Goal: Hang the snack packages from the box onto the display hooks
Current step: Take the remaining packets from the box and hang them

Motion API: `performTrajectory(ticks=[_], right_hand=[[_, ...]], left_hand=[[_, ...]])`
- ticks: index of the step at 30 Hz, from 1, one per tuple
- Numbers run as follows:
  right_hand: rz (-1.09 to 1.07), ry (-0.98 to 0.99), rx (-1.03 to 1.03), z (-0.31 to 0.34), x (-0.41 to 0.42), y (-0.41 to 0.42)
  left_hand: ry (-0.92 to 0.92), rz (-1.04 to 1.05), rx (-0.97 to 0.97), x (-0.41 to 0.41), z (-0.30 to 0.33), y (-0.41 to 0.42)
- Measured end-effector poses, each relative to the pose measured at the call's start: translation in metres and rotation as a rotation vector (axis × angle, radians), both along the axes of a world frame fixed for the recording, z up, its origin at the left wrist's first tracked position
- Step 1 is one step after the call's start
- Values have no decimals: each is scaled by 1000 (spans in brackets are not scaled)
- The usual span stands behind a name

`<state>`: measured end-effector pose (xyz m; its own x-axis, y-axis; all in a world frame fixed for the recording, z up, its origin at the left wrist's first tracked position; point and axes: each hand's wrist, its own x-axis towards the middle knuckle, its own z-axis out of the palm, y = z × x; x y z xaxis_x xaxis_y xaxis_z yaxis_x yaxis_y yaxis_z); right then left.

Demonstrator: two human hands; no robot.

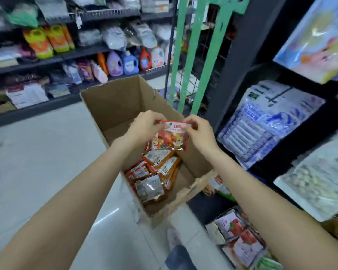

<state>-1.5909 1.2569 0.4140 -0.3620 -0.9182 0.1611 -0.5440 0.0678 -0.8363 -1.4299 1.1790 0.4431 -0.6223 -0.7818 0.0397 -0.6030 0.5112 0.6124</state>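
Note:
An open cardboard box (113, 103) stands on the floor in front of me. Several orange-red snack packages (152, 178) lie in its near half. Above the box I hold one snack package (170, 138) with a red top strip and a colourful clear front. My left hand (144, 126) pinches its top left corner. My right hand (198, 131) pinches its top right corner. The package hangs upright between both hands. The display rack (232, 78) rises at the right; its hooks are hidden behind hanging goods.
Blue-white packs (261, 123) and pale snack bags (316, 184) hang on the rack at right, with red-printed packets (240, 236) lower down. A green metal frame (195, 55) stands behind the box. Shelves of detergent bottles (129, 62) line the far side. My shoe (173, 237) is by the box.

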Motion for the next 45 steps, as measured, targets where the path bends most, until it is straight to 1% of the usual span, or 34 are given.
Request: performTrajectory(ticks=[1,4,7,11,14,19,21,24,29,31,35,39,43,45], right_hand=[[-50,10,-40,21,-8,26],[-111,27,-101,59,-23,66],[-213,49,-213,107,-50,126],[-379,94,-298,160,-92,200],[-514,160,-351,187,-125,252],[-708,253,-452,219,-173,328],[-788,283,-476,230,-190,350],[-893,316,-490,241,-214,369],[-1000,320,-408,244,-252,381],[-1004,305,-404,245,-259,383],[-961,342,-410,245,-264,387],[-947,307,-424,242,-269,392],[-941,377,-396,244,-271,387],[-944,420,-383,242,-273,385]], left_hand=[[57,-60,-22,-11,19,19],[166,-164,-26,-40,54,49],[244,-318,-70,-87,98,95],[397,-457,-134,-151,146,156],[476,-546,-157,-201,172,202],[605,-667,-98,-277,207,269],[663,-695,-103,-300,218,291],[702,-692,-100,-329,230,316],[636,-649,-82,-363,236,340],[637,-621,-77,-370,235,342],[666,-653,22,-374,234,342],[649,-669,21,-377,234,345],[659,-673,171,-381,230,339],[637,-657,198,-384,226,338]])
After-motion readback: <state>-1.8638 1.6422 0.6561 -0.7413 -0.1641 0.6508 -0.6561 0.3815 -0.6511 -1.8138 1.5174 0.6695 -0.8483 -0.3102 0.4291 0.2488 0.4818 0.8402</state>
